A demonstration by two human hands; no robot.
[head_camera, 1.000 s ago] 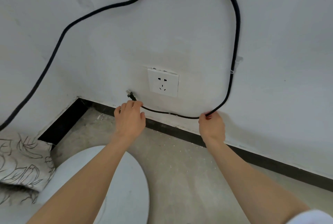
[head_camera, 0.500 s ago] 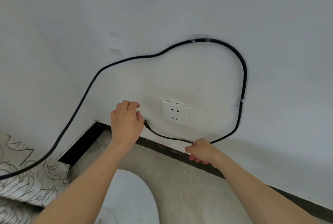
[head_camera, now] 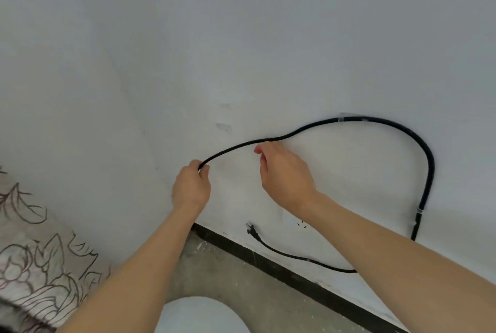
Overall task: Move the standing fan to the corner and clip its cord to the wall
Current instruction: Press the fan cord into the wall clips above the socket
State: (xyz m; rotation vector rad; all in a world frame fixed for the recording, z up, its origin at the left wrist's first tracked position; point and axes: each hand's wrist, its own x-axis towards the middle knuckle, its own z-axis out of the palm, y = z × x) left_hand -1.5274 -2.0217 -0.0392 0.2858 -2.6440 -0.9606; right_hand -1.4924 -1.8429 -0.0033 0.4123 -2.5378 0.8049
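Note:
The fan's black cord [head_camera: 397, 128] loops across the white wall, held by clear clips at the top [head_camera: 341, 119] and on the right [head_camera: 420, 209]. My left hand [head_camera: 191, 187] is shut on the cord's loose left run, just left of the clipped loop. My right hand [head_camera: 284, 171] is curled, its fingertips right under the same run; whether it grips the cord is unclear. The plug [head_camera: 251, 231] hangs free low by the wall. The fan's white round base [head_camera: 201, 314] shows at the bottom. My right forearm hides most of the wall socket [head_camera: 301, 223].
A black skirting strip [head_camera: 295, 276] runs along the foot of the wall above the concrete floor [head_camera: 228, 276]. A flower-patterned cloth [head_camera: 35, 257] lies at the lower left, by the corner of the two walls.
Both hands left the cord's lower end near the plug and rose to its upper left run. The left hand took hold there. The view tilted upward.

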